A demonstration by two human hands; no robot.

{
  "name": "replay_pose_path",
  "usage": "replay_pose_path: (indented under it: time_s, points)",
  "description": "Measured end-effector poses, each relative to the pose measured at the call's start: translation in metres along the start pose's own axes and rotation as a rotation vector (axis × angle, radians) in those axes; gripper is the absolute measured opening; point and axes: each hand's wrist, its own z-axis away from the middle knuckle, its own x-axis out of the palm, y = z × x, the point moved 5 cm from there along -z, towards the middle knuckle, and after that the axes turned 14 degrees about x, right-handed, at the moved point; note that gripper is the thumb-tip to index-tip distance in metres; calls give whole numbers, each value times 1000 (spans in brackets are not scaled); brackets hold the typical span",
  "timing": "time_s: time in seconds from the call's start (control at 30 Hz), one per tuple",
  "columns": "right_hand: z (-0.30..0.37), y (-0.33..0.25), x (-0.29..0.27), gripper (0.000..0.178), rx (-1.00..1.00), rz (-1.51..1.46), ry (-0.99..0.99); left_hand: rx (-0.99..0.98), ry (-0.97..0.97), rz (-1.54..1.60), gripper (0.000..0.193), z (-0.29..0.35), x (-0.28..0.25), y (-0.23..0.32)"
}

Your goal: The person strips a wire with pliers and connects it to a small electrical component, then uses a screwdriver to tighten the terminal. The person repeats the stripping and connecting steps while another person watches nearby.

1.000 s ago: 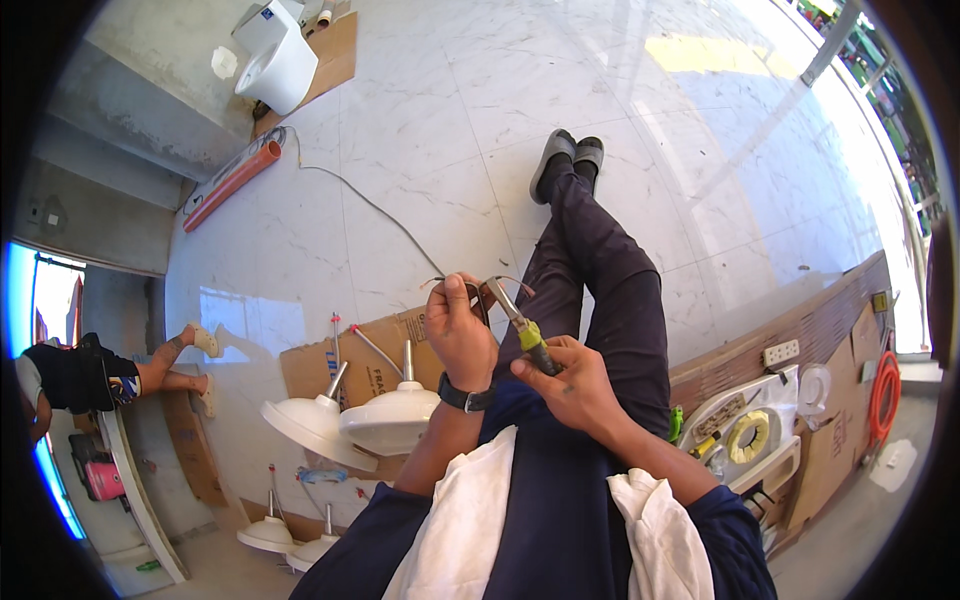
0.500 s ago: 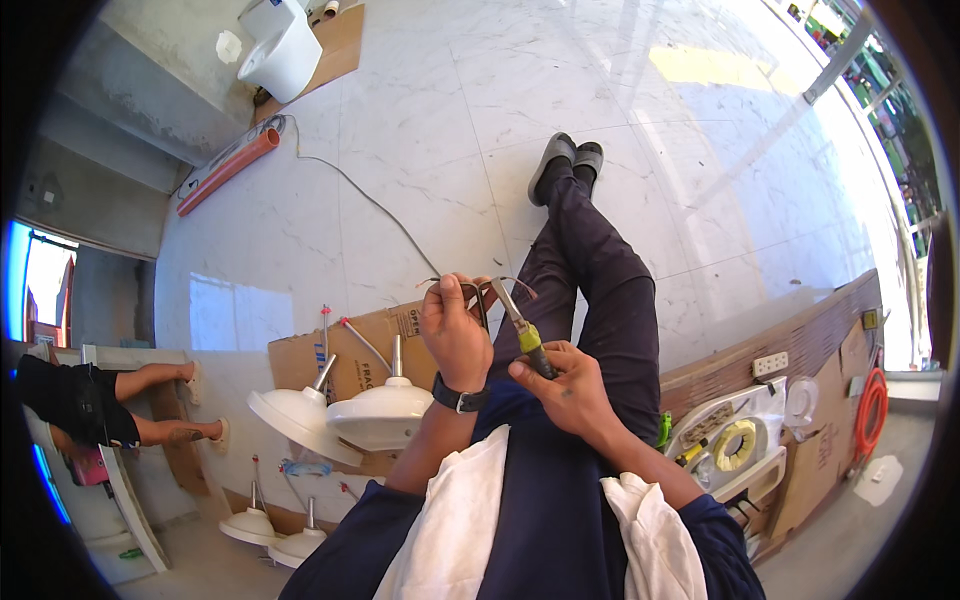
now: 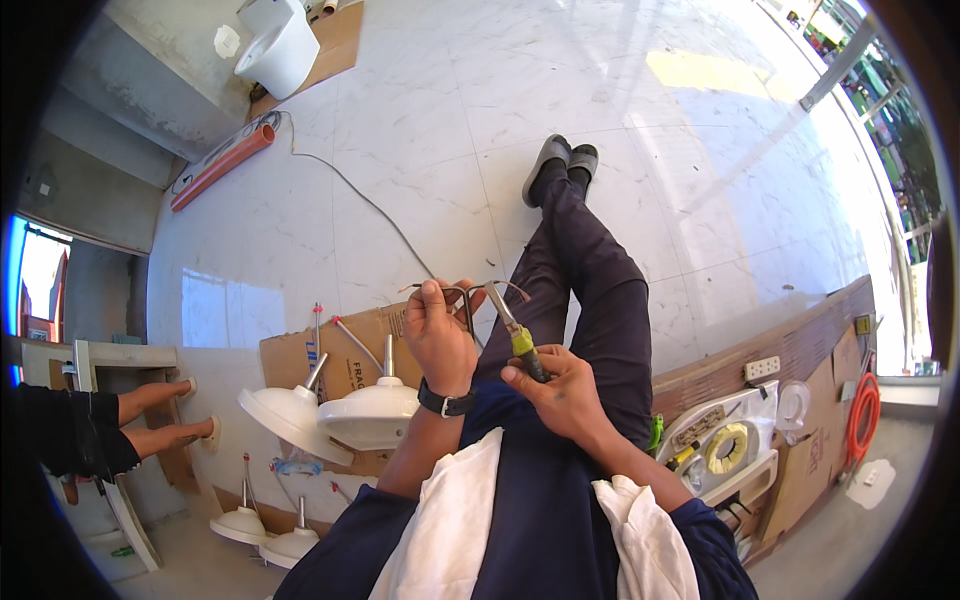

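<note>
Between the fingertips of my left hand (image 3: pixel 442 340), a dark electrical cable (image 3: pixel 470 312) is pinched at its split end. Its separate wires spread to both sides, and their tips look coppery. My right hand (image 3: pixel 560 388) grips a hand tool (image 3: pixel 522 342) with a yellow-green and black handle and a narrow metal front; its exact kind is unclear. That metal end points up and left, touching or very close to the right-hand wire. Both hands are above my lap, in front of my stretched, crossed legs (image 3: pixel 590 270).
White washbasins (image 3: pixel 372 412) lie on cardboard at left. An orange pipe (image 3: pixel 222 168) and a toilet (image 3: pixel 278 55) are farther off. At right, a power strip (image 3: pixel 762 368), a plastic tray (image 3: pixel 735 415) with a tape roll, and a red hose (image 3: pixel 863 422). Another person's legs (image 3: pixel 160 420) show at far left.
The whole view has shifted slightly. The wires at the cable end spread out more plainly, and the tool's metal end stays beside the right-hand wire. Both hands keep their holds.
</note>
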Motion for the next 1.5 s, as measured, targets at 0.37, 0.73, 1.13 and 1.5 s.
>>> replay_pose_path:
  time_s: [0.37, 0.73, 1.13, 1.5]
  points:
    - [-4, 1, -6, 38, 32, 9, -22, -42, -99, -27, 22, -8, 2, 0]
    - [-12, -16, -83, 38, 41, 148, -86, -276, -636, -343, 29, -6, 17, 11]
    - [-14, -7, -111, 36, -42, 184, -113, -348, -827, -522, 27, -2, 50, -2]
    - [14, 56, -149, 54, 78, 279, -60, -407, -543, -570, 23, -6, 15, -34]
